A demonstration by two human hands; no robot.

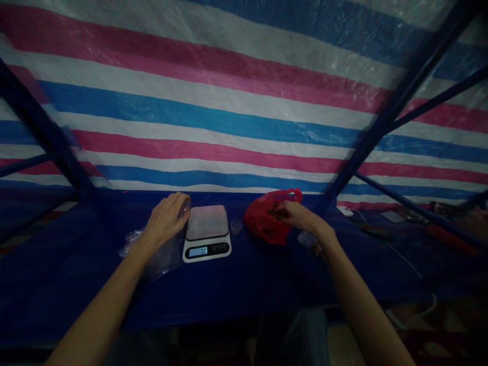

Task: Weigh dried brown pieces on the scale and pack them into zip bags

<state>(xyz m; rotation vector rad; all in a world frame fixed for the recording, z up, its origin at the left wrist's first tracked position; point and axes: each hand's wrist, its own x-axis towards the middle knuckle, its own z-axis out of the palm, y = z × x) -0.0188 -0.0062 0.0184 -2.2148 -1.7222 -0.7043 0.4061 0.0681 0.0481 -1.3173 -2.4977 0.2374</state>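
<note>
My left hand (166,217) is curled beside the left edge of a kitchen scale (208,222), with a see-through plastic item (184,208) between thumb and fingers. Its exact kind is hard to make out. Under that wrist lie clear plastic bags (163,260). The scale's plate is bare and its display reads 0.0. Over at the right, my right hand (293,213) reaches into the mouth of a red plastic bag (263,223), fingers closed at small brown pieces (276,210); the fingertips are partly hidden. Between scale and red bag stands a small clear cup (236,226).
Another clear plastic item (309,242) lies under my right wrist. The blue table (244,290) has blue metal posts (348,168) at both sides and a striped sheet (213,117) behind. A white power strip (345,210) and cable (404,259) lie further right.
</note>
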